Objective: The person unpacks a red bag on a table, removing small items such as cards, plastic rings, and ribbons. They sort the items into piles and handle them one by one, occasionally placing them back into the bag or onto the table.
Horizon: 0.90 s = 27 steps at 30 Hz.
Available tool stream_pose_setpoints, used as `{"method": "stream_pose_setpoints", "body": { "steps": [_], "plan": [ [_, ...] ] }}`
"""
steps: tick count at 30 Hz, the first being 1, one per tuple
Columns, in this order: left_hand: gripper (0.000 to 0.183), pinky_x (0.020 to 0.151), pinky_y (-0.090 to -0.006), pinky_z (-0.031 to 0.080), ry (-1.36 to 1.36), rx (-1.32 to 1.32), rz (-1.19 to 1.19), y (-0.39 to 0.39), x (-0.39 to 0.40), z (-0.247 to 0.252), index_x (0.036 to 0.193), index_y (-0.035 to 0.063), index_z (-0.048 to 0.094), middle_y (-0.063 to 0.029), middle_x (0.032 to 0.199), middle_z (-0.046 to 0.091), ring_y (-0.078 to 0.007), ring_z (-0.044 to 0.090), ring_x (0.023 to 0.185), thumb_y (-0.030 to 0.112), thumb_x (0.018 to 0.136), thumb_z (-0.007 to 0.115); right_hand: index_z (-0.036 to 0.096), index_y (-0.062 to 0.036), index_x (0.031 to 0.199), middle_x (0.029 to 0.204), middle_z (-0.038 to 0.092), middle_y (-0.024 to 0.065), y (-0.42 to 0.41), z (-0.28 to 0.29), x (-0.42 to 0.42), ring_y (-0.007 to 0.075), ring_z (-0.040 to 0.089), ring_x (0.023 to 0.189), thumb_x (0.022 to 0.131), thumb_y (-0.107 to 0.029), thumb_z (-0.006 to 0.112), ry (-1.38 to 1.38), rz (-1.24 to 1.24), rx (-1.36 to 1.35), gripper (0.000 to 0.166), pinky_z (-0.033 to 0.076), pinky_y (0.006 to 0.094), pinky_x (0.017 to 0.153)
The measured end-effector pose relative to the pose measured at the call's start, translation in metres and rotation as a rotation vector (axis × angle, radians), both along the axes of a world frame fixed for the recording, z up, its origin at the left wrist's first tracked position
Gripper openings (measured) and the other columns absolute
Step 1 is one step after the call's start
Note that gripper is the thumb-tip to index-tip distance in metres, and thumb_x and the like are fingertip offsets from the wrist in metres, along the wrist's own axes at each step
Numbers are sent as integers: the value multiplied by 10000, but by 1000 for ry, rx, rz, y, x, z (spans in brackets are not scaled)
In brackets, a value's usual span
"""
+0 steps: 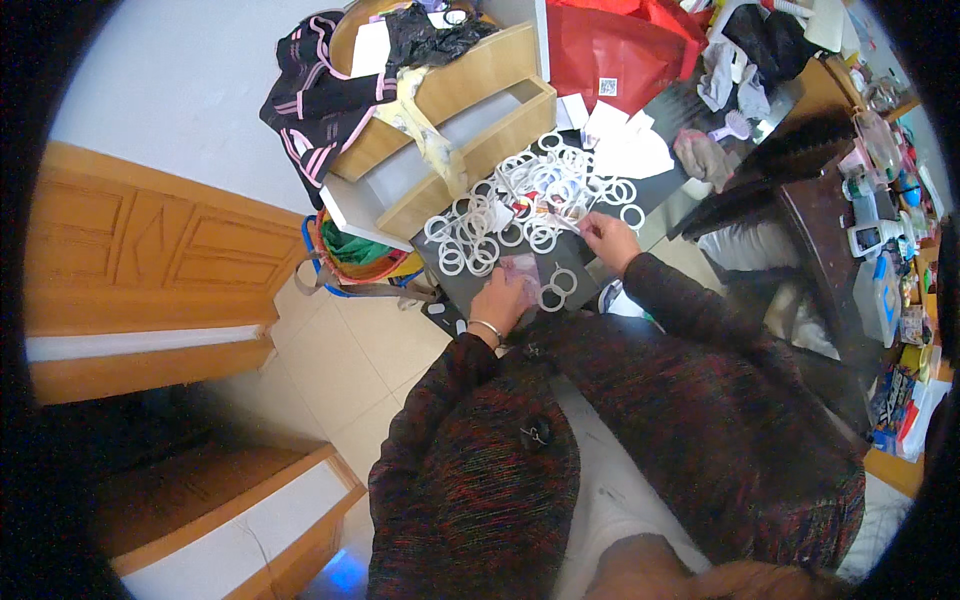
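Observation:
A heap of white rings (555, 184) covers much of a dark tabletop (459, 287) before me. My left hand (498, 306), with a bangle at the wrist, is at the near edge with its fingers on a crumpled, pinkish see-through plastic packet (523, 271). Two loose rings (553, 298) lie just right of that packet. At the heap's near right side, my right hand (611, 241) pinches the end of a thin whitish piece (568, 224); what it is cannot be made out. Small red and yellow bits (525, 202) show among the rings.
Open wooden drawers (450, 184), draped with cloth, stand behind the heap at left. White papers (634, 146) and a red bag (622, 52) lie beyond it. A basket (360, 251) stands on the left; a dark chair (757, 180) and a cluttered shelf (892, 247) are at right.

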<state>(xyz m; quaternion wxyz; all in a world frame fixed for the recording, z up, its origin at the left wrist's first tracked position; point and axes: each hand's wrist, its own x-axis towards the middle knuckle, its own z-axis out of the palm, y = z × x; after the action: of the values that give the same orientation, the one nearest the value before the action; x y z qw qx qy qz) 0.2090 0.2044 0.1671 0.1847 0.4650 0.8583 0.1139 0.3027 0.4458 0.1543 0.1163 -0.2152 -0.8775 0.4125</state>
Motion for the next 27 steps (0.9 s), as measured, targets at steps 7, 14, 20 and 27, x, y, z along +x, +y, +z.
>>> {"method": "stream_pose_setpoints", "body": {
  "steps": [7, 14, 20, 27],
  "plan": [
    [164, 564, -417, 509, 225, 123, 14, -2, -5, -17, 898, 48, 538, -175, 924, 513, -335, 593, 772, 151, 773, 561, 580, -84, 924, 812, 583, 101, -1, 3, -1, 254, 582, 730, 782, -159, 598, -150, -17, 146, 162, 463, 362, 641],
    [57, 548, -384, 509, 300, 254, 54, -10, 1, -21, 791, 75, 549, -99, 898, 571, -284, 597, 716, 125, 765, 543, 565, -104, 1006, 984, 544, 110, -37, 16, 17, 293, 539, 945, 766, -208, 632, -109, 397, 135, 271, 463, 370, 779],
    [155, 613, -302, 502, -194, 368, 467, -10, 3, -1, 962, 31, 559, -106, 912, 627, -217, 627, 736, 130, 843, 552, 520, -114, 1097, 1047, 487, 93, -51, 17, 21, 298, 490, 1001, 683, -158, 707, -68, 568, 259, 456, 465, 387, 778],
    [94, 600, -285, 482, -422, 641, 629, -23, -4, -3, 894, 0, 540, -73, 786, 592, -122, 606, 709, 72, 833, 537, 550, -101, 980, 937, 510, 105, -47, -10, 18, 299, 533, 882, 743, -133, 636, -12, 322, 224, 254, 462, 391, 722]
  ]
}}
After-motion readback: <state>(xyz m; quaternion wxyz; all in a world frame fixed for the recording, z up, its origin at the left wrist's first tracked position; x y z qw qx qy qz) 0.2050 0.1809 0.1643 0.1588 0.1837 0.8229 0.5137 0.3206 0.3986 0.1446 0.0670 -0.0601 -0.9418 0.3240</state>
